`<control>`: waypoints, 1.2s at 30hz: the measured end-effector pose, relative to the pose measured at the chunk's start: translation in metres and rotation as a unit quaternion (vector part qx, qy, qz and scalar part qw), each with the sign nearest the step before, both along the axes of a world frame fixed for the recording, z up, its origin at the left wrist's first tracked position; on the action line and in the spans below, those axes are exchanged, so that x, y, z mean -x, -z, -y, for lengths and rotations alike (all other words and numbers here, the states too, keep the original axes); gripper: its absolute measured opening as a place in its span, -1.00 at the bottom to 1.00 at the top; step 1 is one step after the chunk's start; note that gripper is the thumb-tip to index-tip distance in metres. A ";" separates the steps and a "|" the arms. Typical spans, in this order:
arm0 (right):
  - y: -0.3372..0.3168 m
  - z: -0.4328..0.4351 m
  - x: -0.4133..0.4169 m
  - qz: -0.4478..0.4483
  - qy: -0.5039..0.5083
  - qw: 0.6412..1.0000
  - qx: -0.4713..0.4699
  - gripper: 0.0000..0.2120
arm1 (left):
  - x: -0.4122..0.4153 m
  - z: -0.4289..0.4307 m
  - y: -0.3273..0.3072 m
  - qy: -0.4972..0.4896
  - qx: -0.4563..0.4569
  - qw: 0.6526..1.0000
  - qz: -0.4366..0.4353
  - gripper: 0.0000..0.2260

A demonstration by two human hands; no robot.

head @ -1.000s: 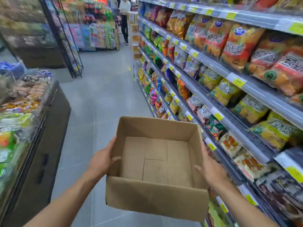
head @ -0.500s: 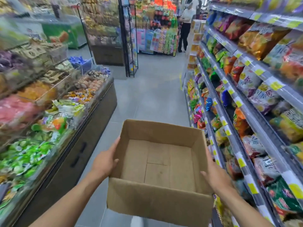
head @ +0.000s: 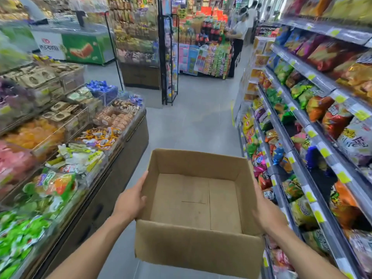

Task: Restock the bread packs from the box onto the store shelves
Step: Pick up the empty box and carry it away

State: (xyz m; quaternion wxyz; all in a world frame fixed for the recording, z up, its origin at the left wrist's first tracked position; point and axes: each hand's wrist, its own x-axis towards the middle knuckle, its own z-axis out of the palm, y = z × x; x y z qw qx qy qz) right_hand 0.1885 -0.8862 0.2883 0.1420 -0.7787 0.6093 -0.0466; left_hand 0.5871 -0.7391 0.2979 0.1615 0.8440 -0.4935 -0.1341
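cardboard box (head: 198, 206) was empty, no bread packs in sight, clamped between left hand (head: 130, 202) and right hand (head: 265, 213) on opposite walls, mid-aisle beside the snack shelves (head: 314, 135); i'd have kept it level and watched for the shopper (head: 238, 35) ahead.

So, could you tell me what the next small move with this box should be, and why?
Probably carry the cardboard box on down the aisle to refill or discard it. Its floor is bare, with no bread packs left, and the left hand and right hand grip its opposite side walls, holding it level above the floor between the snack shelves and the display counter.
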 end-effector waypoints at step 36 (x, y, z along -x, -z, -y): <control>-0.013 0.716 -0.277 -0.015 -0.155 0.987 -0.046 -0.16 | -0.221 0.618 0.039 -0.134 0.002 0.991 -0.014 -0.15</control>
